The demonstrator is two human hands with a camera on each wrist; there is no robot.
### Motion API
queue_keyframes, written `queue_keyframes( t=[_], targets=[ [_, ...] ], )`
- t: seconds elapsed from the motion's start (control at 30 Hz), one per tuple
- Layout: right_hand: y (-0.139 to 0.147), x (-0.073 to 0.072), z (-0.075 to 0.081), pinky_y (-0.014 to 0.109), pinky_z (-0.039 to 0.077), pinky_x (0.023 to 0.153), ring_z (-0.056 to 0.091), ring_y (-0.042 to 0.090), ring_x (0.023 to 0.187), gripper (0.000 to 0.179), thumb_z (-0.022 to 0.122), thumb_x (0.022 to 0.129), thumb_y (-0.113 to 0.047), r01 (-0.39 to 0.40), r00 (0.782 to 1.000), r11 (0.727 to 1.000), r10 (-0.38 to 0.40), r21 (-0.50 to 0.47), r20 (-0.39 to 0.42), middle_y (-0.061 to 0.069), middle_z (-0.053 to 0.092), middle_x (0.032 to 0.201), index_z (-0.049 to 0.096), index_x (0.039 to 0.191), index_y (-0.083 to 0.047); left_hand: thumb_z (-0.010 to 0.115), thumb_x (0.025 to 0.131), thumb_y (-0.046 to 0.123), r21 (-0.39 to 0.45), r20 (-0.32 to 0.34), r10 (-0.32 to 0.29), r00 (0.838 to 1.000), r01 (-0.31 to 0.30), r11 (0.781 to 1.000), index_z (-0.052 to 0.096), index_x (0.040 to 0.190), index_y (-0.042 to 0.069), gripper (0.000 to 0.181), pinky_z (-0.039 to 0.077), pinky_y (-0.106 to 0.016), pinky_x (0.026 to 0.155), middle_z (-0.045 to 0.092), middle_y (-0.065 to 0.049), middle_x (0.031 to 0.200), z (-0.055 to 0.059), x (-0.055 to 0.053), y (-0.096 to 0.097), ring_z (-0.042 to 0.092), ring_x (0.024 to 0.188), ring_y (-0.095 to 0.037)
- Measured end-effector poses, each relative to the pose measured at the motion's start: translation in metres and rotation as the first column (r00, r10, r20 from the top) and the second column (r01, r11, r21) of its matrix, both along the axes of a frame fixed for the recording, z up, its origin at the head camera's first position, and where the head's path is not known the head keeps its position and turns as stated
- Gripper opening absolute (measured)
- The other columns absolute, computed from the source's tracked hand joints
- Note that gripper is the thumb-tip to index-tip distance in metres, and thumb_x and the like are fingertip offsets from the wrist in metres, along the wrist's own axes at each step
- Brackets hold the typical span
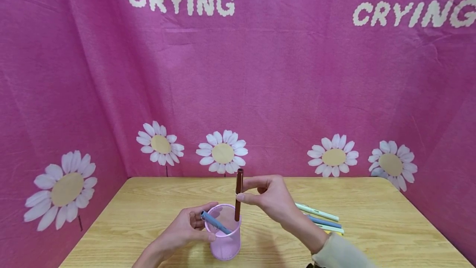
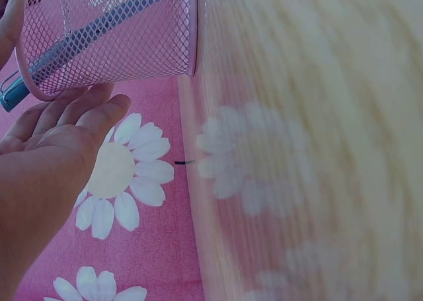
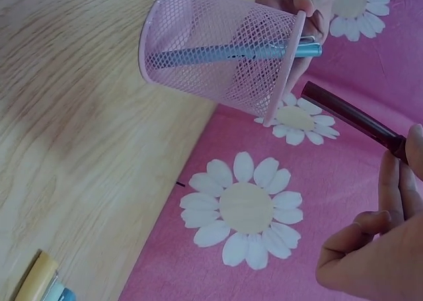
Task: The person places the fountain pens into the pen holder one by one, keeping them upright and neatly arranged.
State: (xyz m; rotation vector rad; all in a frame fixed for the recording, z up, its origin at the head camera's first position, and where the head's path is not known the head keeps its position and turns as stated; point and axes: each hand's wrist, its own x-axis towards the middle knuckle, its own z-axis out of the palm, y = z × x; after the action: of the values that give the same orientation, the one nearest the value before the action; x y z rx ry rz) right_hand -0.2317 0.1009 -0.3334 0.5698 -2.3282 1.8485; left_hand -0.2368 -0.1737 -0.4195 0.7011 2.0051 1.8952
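Observation:
A pink mesh pen cup [image 1: 225,245] stands upright on the wooden table, with a blue pen [image 1: 215,223] leaning inside it; the mesh shows its whole length in the right wrist view [image 3: 225,52]. My left hand [image 1: 182,228] holds the cup near the rim, thumb at the front and fingers round the far side. Between thumb and fingers, my right hand [image 1: 273,199] pinches a dark brown pen [image 1: 239,206]. That pen hangs nearly vertical, its lower end at the cup's right rim in the head view. From the right wrist, the pen's tip appears just outside the opening.
Several pens lie on the table right of my right forearm: a pale green pen [image 1: 317,211], a blue pen [image 1: 325,221] and a yellow one [image 3: 36,274] among them. A pink curtain [image 1: 279,94] with daisies hangs behind the table [image 1: 156,202] and at its sides.

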Motion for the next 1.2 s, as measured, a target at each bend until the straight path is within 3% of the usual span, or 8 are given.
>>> queue_keyframes(
  t=[0.33, 0.77, 1.0, 1.2],
  targets=[
    [-0.015, -0.008, -0.008, 0.024, 0.043, 0.066, 0.062, 0.014, 0.081, 0.018, 0.090, 0.082, -0.007, -0.066, 0.997, 0.998, 0.066, 0.010, -0.044, 0.005, 0.080, 0.096, 0.084, 0.099, -0.004, 0.081, 0.090, 0.004, -0.005, -0.022, -0.005, 1.000, 0.004, 1.000, 0.043, 0.156, -0.008, 0.076, 0.053, -0.029, 0.097, 0.059, -0.026, 0.145, -0.002, -0.001, 0.000, 0.067, 0.118, -0.027],
    [-0.025, -0.014, -0.028, 0.027, 0.049, 0.077, 0.067, 0.016, 0.097, 0.016, 0.090, 0.081, -0.008, -0.058, 0.995, 0.995, 0.064, 0.087, -0.075, 0.000, 0.080, 0.092, 0.085, 0.096, -0.010, 0.081, 0.091, 0.002, 0.010, -0.019, -0.022, 1.000, 0.023, 1.000, 0.040, 0.155, -0.011, 0.078, 0.054, -0.031, 0.096, 0.061, -0.028, 0.141, -0.001, -0.002, 0.000, 0.067, 0.117, -0.027],
    [-0.026, -0.017, -0.034, 0.025, 0.045, 0.065, 0.064, 0.015, 0.086, 0.017, 0.092, 0.079, -0.012, -0.037, 0.995, 0.986, 0.051, 0.163, -0.084, -0.004, 0.079, 0.088, 0.085, 0.095, -0.013, 0.080, 0.090, 0.000, 0.009, -0.013, -0.020, 1.000, 0.020, 1.000, 0.039, 0.155, -0.012, 0.078, 0.054, -0.030, 0.097, 0.060, -0.029, 0.142, 0.000, -0.001, -0.001, 0.067, 0.117, -0.026],
    [-0.028, -0.018, -0.038, 0.026, 0.049, 0.069, 0.066, 0.014, 0.089, 0.017, 0.093, 0.078, -0.014, -0.032, 0.993, 0.976, 0.055, 0.213, -0.103, -0.007, 0.078, 0.087, 0.085, 0.093, -0.015, 0.081, 0.091, 0.002, 0.002, -0.007, -0.014, 1.000, 0.014, 1.000, 0.039, 0.156, -0.011, 0.079, 0.053, -0.029, 0.098, 0.059, -0.029, 0.143, 0.001, -0.001, -0.001, 0.067, 0.119, -0.027]
  ],
)
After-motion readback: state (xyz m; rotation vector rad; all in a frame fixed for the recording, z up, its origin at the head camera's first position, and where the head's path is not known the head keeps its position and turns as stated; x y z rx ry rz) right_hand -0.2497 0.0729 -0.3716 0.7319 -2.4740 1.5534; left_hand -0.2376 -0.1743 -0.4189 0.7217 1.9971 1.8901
